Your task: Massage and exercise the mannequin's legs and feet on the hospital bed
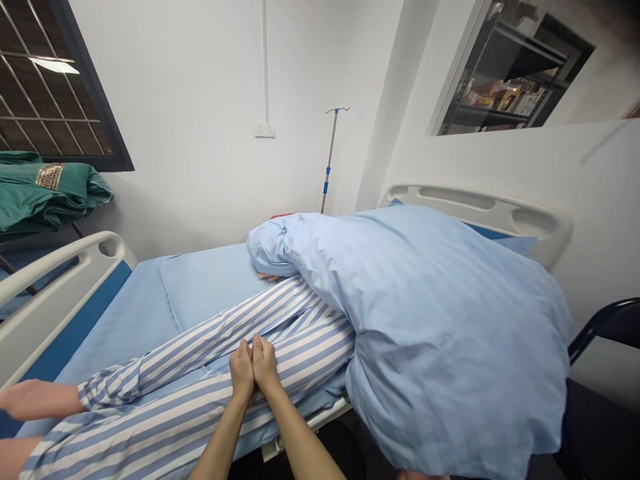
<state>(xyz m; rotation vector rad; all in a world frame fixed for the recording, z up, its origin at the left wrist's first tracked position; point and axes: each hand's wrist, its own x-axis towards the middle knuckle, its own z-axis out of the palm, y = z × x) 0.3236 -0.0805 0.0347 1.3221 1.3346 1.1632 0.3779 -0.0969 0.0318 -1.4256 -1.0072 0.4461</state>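
My left hand point(242, 370) and my right hand point(265, 362) are side by side, both closed into fists and touching each other. They rest against the upper leg of the blue-and-white striped trousers point(313, 350), worn by a figure lying on the bed. I see nothing held in either fist. Bare feet point(37, 399) show past the trouser cuffs at the left. A light blue quilt point(440, 300) is heaped over the figure's upper body. A few fingers point(269, 277) of the figure stick out from under its edge; the face is hidden.
The bed has a blue sheet point(205, 277), a footboard point(107, 263) at left and a headboard point(480, 203) at right. A drip stand point(329, 170) rises behind it. Green fabric point(45, 197) lies at far left. A black chair point(597, 413) stands at right, near the hanging quilt.
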